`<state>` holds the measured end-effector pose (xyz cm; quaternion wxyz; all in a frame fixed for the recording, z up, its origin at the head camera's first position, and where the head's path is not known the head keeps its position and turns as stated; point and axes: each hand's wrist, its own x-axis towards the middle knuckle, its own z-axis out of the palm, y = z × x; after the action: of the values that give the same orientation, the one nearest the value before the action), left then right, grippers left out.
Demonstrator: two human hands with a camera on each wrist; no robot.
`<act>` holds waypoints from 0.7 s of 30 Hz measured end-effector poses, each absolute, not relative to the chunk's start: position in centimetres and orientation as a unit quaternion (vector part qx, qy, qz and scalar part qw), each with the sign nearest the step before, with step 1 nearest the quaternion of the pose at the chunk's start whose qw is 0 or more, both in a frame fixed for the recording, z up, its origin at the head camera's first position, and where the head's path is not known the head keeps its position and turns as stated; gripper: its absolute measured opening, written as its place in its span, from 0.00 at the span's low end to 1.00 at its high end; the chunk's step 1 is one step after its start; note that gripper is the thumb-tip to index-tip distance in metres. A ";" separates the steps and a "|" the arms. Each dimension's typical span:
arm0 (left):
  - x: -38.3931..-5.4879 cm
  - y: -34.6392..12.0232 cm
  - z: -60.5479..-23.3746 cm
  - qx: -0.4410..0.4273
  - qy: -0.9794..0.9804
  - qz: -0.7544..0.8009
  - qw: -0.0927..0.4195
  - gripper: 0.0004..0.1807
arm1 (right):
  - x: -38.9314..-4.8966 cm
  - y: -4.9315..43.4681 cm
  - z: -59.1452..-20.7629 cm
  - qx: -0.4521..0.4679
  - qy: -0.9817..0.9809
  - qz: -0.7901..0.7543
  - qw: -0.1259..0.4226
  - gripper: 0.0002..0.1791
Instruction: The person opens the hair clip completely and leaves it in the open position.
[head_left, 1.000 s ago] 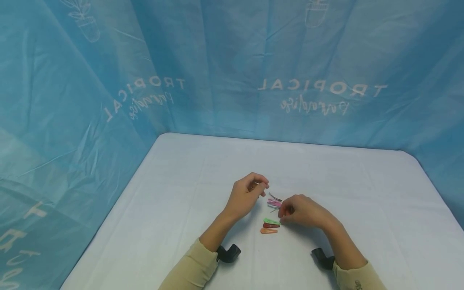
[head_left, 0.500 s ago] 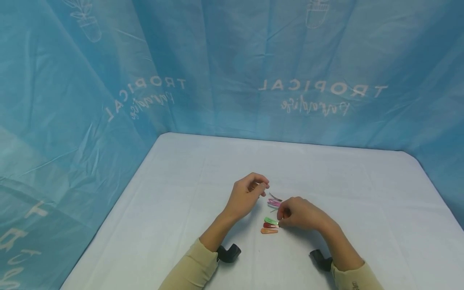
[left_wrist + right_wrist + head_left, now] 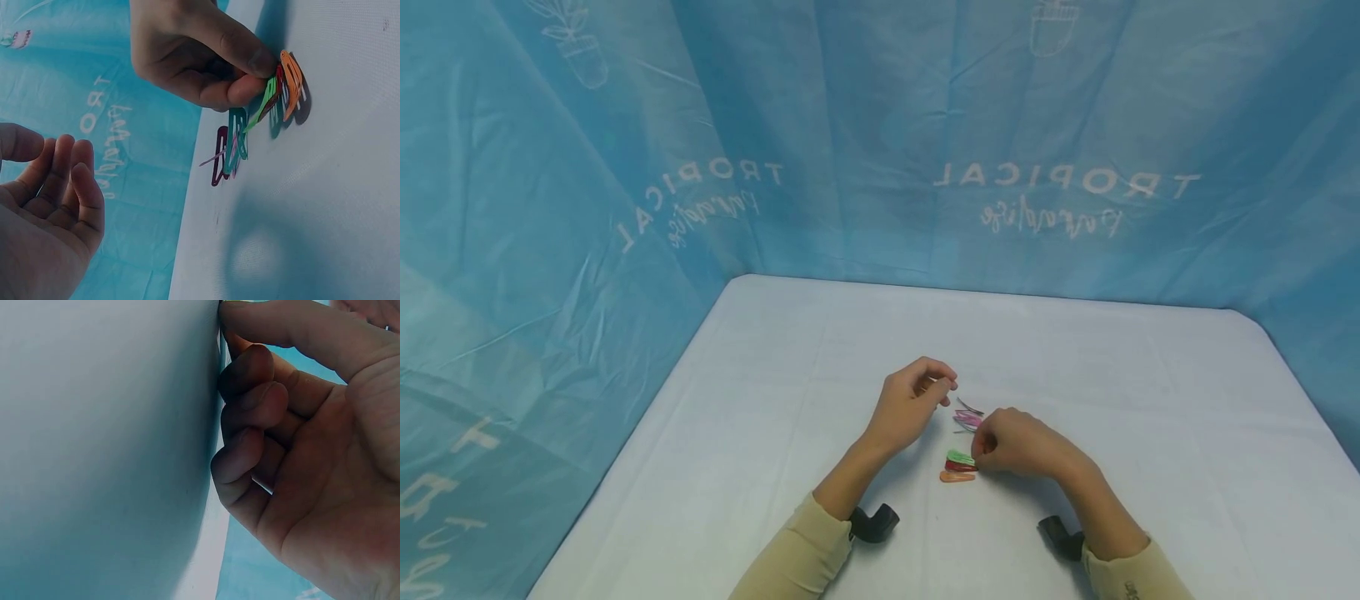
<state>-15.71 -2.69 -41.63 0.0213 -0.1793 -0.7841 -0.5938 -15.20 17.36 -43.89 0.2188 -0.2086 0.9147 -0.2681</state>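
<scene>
My right hand (image 3: 1022, 446) is low over the table, thumb and forefinger pinching the end of a green snap hair clip (image 3: 269, 94). Close against it lies a dark red hair clip (image 3: 959, 467), and an orange hair clip (image 3: 957, 477) is on the near side. Beyond them sits a loose cluster of pink, teal and dark hair clips (image 3: 236, 140). My left hand (image 3: 913, 404) hovers left of that cluster, fingers loosely bent with nothing in them. In the right wrist view, the right hand (image 3: 300, 425) has its other fingers curled by the tabletop; the clips are hidden there.
A white cloth covers the table (image 3: 820, 358). Blue printed curtains (image 3: 880, 150) hang behind it and along the left side. Black curved wrist mounts (image 3: 875, 525) stick out from both sleeves near the table surface.
My right hand has shifted slightly left and nearer. The green clip has tilted and moved closer to the red one. My left hand has stayed still.
</scene>
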 end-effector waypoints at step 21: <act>-15.6 -2.6 -41.7 -0.184 -0.797 -0.576 0.009 0.07 | -15.4 18.1 -44.0 -0.252 0.908 -0.247 0.227 0.06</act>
<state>-15.60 -2.62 -41.69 0.0092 -0.1844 -0.7966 -0.5756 -15.38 18.06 -44.05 0.2265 -0.2518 0.9079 -0.2469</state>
